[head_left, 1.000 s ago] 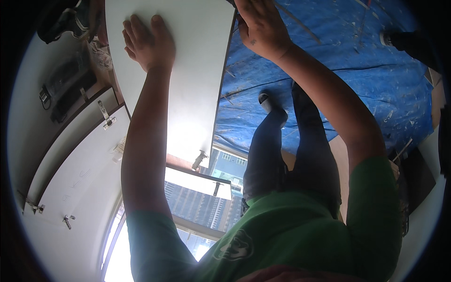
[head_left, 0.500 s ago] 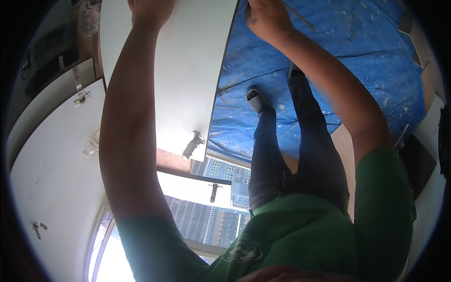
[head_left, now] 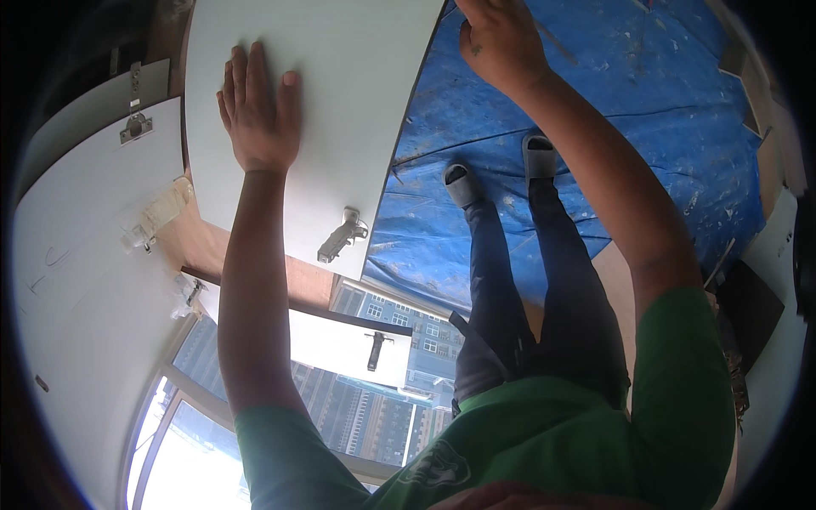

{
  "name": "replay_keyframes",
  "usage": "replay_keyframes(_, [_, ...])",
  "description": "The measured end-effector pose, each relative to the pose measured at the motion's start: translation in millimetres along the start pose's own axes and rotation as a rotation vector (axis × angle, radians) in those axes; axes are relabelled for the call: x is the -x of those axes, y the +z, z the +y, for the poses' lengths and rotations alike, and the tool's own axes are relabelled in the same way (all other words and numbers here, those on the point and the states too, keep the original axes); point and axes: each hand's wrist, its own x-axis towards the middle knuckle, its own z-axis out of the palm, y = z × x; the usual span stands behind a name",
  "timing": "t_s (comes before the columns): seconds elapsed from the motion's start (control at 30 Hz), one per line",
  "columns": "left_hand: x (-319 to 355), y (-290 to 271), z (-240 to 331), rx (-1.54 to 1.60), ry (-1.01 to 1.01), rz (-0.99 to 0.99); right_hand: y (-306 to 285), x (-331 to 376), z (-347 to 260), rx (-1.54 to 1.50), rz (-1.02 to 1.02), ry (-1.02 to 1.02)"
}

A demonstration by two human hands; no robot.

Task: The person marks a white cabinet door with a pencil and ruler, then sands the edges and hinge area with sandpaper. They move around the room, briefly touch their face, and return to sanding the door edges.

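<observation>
1. Since the earlier frame, the left hand [head_left: 262,119], then mostly cut off by the top edge, has come fully into view; the view itself has shifted, bringing the large white panel's [head_left: 357,93] near corner a little higher in the frame, and both slippers [head_left: 461,184] now show.
2. At the left of the frame, a pencil-marked white board [head_left: 93,200] carries a metal hinge [head_left: 136,127] near its upper corner. It appears to have that fitting already in place.
3. At lower left, a bright window [head_left: 187,438] shows beyond the boards.
4. In the upper left-centre, the left hand lies flat on the large white panel, palm down, fingers straight and slightly spread; it grasps nothing.
5. The panel runs from the top edge down to the centre, over a wood-coloured surface [head_left: 310,280]. A cup hinge [head_left: 343,236] sits at its lower right corner and looks fitted. No second hinge shows on the visible part; the far end is out of frame, so whether fittings are left to do there cannot be told.
6. Below it, a narrow white panel [head_left: 340,342] bears another hinge [head_left: 374,350], seemingly mounted too.
7. At upper centre-right, the right hand [head_left: 503,42] is by the panel's right edge. Its fingertips leave the frame, so I cannot tell how far it is open or whether it holds anything.
8. Farther right, a blue sheet [head_left: 646,178] covers the floor, with a dark board [head_left: 750,293] near the right rim.
</observation>
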Motion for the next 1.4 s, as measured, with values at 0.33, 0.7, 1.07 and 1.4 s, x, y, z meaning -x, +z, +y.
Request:
replay_keyframes(0.33, [1.0,2.5,-4.2,0.009,0.026,0.031,-13.6,3.7,7.6,0.121,-0.161,-0.072])
replay_keyframes(0.7, [2.4,-1.8,-4.2,-0.038,0.003,0.006,-21.9,-6.7,26.9,0.174,-0.295,-0.148])
replay_keyframes(1.07, [1.9,-1.2,-2.7,-0.026,0.002,0.013,15.6,-15.8,10.4,-0.196,0.062,0.149])
replay_keyframes(1.4, [-1.5,-2.0,-2.6,0.02,0.023,0.001,24.1,-83.8,119.8,-0.199,0.172,0.194])
